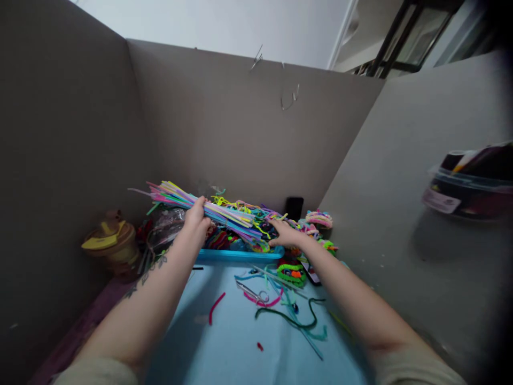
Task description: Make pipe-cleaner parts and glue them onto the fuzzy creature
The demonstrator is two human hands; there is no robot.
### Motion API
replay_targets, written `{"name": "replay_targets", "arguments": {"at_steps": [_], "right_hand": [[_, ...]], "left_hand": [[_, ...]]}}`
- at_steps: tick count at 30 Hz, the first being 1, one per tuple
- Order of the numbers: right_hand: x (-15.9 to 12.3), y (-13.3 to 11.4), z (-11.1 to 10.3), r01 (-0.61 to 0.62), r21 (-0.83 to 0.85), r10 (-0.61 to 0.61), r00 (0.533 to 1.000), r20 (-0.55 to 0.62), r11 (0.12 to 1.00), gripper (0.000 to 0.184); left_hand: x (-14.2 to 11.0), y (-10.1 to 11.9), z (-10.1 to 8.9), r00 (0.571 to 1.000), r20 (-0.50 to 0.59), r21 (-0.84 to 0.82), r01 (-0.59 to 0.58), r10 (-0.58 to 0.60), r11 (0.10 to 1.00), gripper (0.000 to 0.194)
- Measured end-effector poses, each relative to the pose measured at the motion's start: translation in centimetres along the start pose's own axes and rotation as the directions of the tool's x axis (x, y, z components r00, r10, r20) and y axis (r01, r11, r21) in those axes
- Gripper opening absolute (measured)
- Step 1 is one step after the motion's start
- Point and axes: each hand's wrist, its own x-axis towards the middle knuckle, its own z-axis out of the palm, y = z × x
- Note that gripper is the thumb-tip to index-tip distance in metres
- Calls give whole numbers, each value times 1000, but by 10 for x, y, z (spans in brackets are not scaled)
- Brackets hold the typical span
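A thick bundle of pastel and bright pipe cleaners (228, 215) lies slantwise above a blue tray (240, 255), and my left hand (196, 219) is closed around its middle. To the right, my right hand (287, 235) reaches over the tray's right end with its fingers apart. It is close to the bundle's right end and a pile of tangled colored pipe cleaners (242, 206); whether its fingertips touch them I cannot tell. In front of the tray lie scissors (249, 290), a dark green pipe cleaner (289, 320) and a short pink-red one (216, 307).
Grey partition walls (240, 123) enclose the blue tabletop (224, 347). A brownish pot with a yellow piece (110, 243) stands at left. Fuzzy green work (291, 274) lies beside a phone (311, 272). A filled container (465, 187) hangs on the right wall.
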Motion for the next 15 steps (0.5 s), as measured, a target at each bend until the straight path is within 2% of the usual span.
{"name": "replay_targets", "arguments": {"at_steps": [1,5,8,12,15], "right_hand": [[0,0,1,7,10,-7,1000,4,1000,76],[2,-5,4,-27,29,30,995,-90,999,46],[2,-8,7,1,58,8,990,-143,998,36],[-3,-13,7,123,115,-100,976,-193,986,44],[-19,-35,0,185,140,-128,931,-341,973,44]], "left_hand": [[-1,1,1,1000,-23,3,0,0,1000,18],[-8,6,4,998,-66,11,5,-4,1000,22],[-16,13,5,998,-56,16,4,-3,1000,22],[-28,25,8,999,-25,14,-22,23,1000,21],[-32,28,10,1000,-9,14,-26,26,1000,20]]}}
